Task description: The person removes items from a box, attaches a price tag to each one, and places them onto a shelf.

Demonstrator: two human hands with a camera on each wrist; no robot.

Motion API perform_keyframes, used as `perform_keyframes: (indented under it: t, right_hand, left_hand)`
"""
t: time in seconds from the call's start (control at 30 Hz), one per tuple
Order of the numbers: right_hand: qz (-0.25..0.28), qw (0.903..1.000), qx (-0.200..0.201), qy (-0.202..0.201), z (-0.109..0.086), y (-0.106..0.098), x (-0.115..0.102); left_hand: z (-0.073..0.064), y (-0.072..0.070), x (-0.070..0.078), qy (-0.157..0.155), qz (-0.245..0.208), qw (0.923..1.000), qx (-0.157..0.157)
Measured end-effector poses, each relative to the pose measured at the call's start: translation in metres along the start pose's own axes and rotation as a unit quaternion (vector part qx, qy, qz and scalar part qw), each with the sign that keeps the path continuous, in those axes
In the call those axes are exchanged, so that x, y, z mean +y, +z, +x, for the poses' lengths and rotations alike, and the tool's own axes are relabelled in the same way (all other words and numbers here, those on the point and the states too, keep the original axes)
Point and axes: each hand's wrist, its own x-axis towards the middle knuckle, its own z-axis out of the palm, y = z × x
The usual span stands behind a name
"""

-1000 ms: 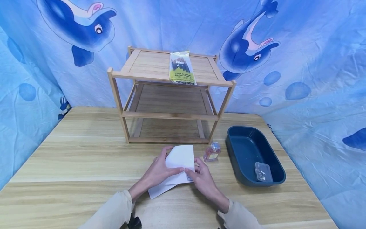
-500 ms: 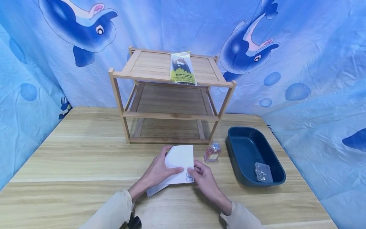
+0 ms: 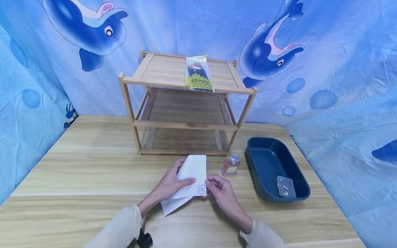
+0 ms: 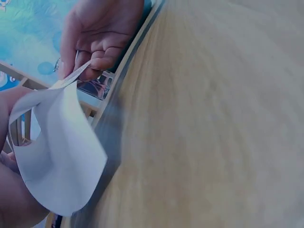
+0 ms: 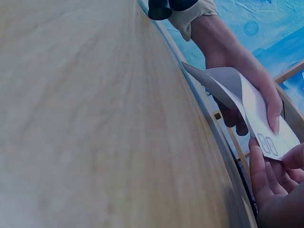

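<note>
"Over the middle of the table (image 3: 77, 165), what do the two hands have hold of?"

"Both are on one piece of white paper (image 3: 195, 172), bent over on itself and held up in front of the wooden rack (image 3: 186, 125). Two small boxes are printed near its lower right corner, and a second layer pokes out below, towards the person."

"How does the left hand (image 3: 170, 184) hold it?"

"Spread in a wide curve round the left edge, with the thumb flat across the front and the fingers behind."

"And the right hand (image 3: 221, 191)?"

"Thumb and forefinger nearly together, pinching the right edge close to those boxes; the other fingers are curled in underneath. From the left wrist, the paper looks like a loose loop, its layers apart."

"What's around them?"

"Just beyond the right hand stands a small pink bottle (image 3: 230, 166). Right of that sits a dark blue tub (image 3: 268, 168), with a clear plastic case (image 3: 286, 187) in its near end; I can't make out what the case contains. Up on the rack's top shelf lies a packet of brushes (image 3: 199, 75). A blue dolphin curtain (image 3: 211, 27) hangs behind."
</note>
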Motion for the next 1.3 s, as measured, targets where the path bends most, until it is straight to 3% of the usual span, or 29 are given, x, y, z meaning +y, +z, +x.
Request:
perform_keyframes:
  t: [0.23,0.43,0.57,0.7,0.83,1.3]
  right_hand:
    - [-0.001,0.9999,-0.002,-0.011,0.0004,0.0003,-0.0002]
    - [-0.046,0.9958,0.014,-0.078,-0.0022,0.0009,-0.0013]
    - [-0.123,0.9809,0.018,-0.15,-0.0051,0.0016,-0.0011]
    - [-0.194,0.9558,0.01,-0.221,-0.0059,0.0031,0.0009]
    - [-0.24,0.9363,0.014,-0.256,-0.0055,0.0048,0.0028]
    - [-0.294,0.9153,0.028,-0.274,-0.0057,0.0048,0.0059]
  left_hand:
    - [-0.0002,-0.0027,0.0017,-0.029,-0.073,0.9959,-0.045]
    - [-0.0009,-0.003,0.0033,-0.052,-0.092,0.9936,-0.04]
    - [-0.001,-0.0021,0.0024,-0.064,-0.096,0.993,-0.025]
    - [-0.0004,-0.0014,0.0009,-0.065,-0.102,0.9924,-0.02]
    - [0.0008,-0.001,-0.0009,-0.063,-0.116,0.9908,-0.029]
    - [-0.0004,-0.0012,-0.0023,-0.062,-0.132,0.9877,-0.058]
